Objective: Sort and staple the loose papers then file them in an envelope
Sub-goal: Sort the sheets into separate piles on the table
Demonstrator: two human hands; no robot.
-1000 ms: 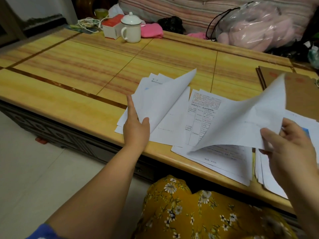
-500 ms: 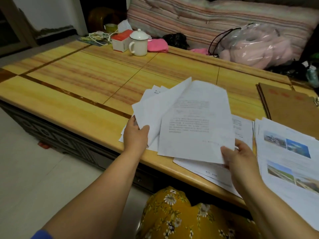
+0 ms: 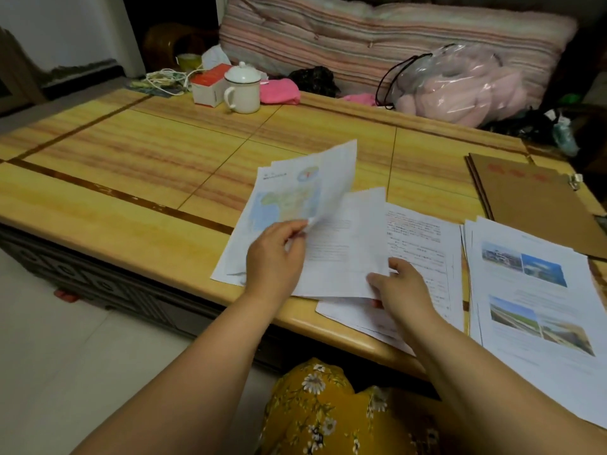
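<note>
Loose white sheets lie in three groups along the near edge of the yellow table [image 3: 131, 178]. My left hand [image 3: 276, 257] pinches the lower corner of a raised sheet [image 3: 335, 182] over the left pile, whose top page shows a coloured map [image 3: 285, 201]. My right hand [image 3: 404, 287] holds the lower right edge of a printed text sheet [image 3: 345, 247] lying partly on the middle pile [image 3: 423, 244]. A third stack with photos [image 3: 532, 290] lies at the right. Brown envelopes [image 3: 532, 198] sit behind it. No stapler is in view.
A white lidded mug [image 3: 242, 88], a red and white box [image 3: 210, 85], cables [image 3: 164, 78] and pink cloth [image 3: 279, 91] stand at the table's far edge. A plastic bag with pink stuffing [image 3: 460, 87] rests on the striped cushion behind. My knee in yellow flowered cloth [image 3: 328, 412] is below the table.
My right hand brought the text sheet from the right across to the left pile and set it down. My left hand changed from pressing the pile to pinching the lifted sheet's corner.
</note>
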